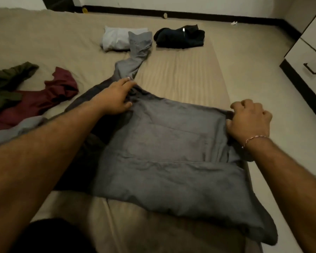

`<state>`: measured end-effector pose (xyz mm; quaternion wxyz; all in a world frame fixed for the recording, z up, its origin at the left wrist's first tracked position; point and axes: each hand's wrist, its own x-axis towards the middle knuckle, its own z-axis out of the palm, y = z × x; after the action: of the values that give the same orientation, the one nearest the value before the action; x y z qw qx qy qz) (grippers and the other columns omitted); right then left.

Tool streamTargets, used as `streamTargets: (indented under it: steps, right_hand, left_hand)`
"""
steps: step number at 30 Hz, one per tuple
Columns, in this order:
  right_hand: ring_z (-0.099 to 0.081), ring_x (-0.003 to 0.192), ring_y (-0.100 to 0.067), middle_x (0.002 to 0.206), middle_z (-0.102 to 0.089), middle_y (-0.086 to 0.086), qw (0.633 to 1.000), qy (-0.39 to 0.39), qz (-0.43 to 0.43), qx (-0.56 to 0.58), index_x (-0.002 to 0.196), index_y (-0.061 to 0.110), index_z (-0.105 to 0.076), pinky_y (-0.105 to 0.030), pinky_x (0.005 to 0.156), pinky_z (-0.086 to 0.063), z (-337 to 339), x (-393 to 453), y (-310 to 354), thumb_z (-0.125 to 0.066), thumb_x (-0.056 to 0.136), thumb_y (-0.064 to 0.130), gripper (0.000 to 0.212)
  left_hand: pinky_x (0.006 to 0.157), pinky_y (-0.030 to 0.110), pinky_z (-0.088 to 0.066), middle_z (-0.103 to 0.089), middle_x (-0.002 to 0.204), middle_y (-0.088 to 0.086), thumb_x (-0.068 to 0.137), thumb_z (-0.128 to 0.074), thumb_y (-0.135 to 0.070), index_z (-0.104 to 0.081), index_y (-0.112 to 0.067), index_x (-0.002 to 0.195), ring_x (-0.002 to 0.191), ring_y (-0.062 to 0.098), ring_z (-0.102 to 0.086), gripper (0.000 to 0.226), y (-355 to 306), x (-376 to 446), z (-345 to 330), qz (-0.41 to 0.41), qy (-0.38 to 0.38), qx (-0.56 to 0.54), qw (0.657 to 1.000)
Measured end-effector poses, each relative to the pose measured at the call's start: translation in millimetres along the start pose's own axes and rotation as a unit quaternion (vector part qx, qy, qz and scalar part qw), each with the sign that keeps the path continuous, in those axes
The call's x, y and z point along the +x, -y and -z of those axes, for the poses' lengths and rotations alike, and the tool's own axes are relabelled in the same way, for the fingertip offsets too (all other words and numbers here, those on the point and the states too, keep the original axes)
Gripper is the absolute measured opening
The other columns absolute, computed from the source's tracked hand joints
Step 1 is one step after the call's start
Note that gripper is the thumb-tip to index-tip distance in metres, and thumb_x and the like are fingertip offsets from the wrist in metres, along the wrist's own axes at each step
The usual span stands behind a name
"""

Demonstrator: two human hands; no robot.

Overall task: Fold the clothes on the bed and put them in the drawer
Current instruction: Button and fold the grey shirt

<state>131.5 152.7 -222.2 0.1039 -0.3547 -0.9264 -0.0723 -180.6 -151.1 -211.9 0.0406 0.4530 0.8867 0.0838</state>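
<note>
While my left hand (115, 96) presses flat and my right hand (249, 118) pinches its edge, the grey shirt (164, 152) lies lengthwise, sleeve toward upper centre; maroon garment (44, 99) left, folded dark pile (180, 36) beyond.

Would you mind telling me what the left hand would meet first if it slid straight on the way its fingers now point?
Probably the outstretched grey sleeve of the grey shirt that the left hand rests on; beyond it lies the folded white garment.

1. Grey shirt (164, 152) lies spread flat on the bed (181, 73), one sleeve stretched away.
2. Maroon garment (42, 99) and olive one (5, 79) sit crumpled at left.
3. White folded piece (115, 40) and dark folded piece (179, 37) rest further off.
4. Drawer (310, 70) is closed, at right.
</note>
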Motion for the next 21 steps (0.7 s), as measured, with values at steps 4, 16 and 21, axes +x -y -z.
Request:
streamTargets:
  steps: [4, 16, 21]
  right_hand:
    - [-0.054, 0.110, -0.037, 0.126, -0.059, -0.013, 0.970, -0.081, 0.193, 0.127, 0.120, 0.015, -0.065, -0.051, 0.095, -0.043, 21, -74, 89, -0.072, 0.076, 0.026, 0.045]
    - [-0.047, 0.125, -0.031, 0.143, -0.045, -0.005, 0.855, 0.153, 0.431, 0.243, 0.150, 0.025, -0.041, -0.050, 0.100, -0.048, 66, -204, 361, -0.061, 0.092, 0.035, 0.062]
    - [-0.037, 0.140, -0.035, 0.162, -0.026, -0.005, 0.867, 0.229, 0.398, 0.194, 0.159, 0.026, -0.025, -0.055, 0.110, -0.043, 55, -212, 364, -0.060, 0.092, 0.034, 0.076]
  left_hand:
    - [0.115, 0.054, -0.041, -0.035, 0.162, 0.010, 0.087, -0.071, -0.039, -0.036, -0.025, 0.156, 0.146, 0.033, -0.038, 0.078, -12, -80, -2, -0.006, -0.043, 0.003, 0.999]
    - [0.099, 0.051, -0.052, -0.053, 0.140, 0.012, 0.086, -0.074, -0.035, -0.042, -0.019, 0.149, 0.127, 0.035, -0.053, 0.072, 63, -361, 5, 0.313, -0.144, -0.045, 0.938]
    - [0.109, 0.044, -0.043, -0.050, 0.149, 0.010, 0.086, -0.078, -0.040, -0.036, -0.017, 0.156, 0.135, 0.031, -0.047, 0.086, 70, -382, -39, 0.340, -0.147, -0.125, 0.921]
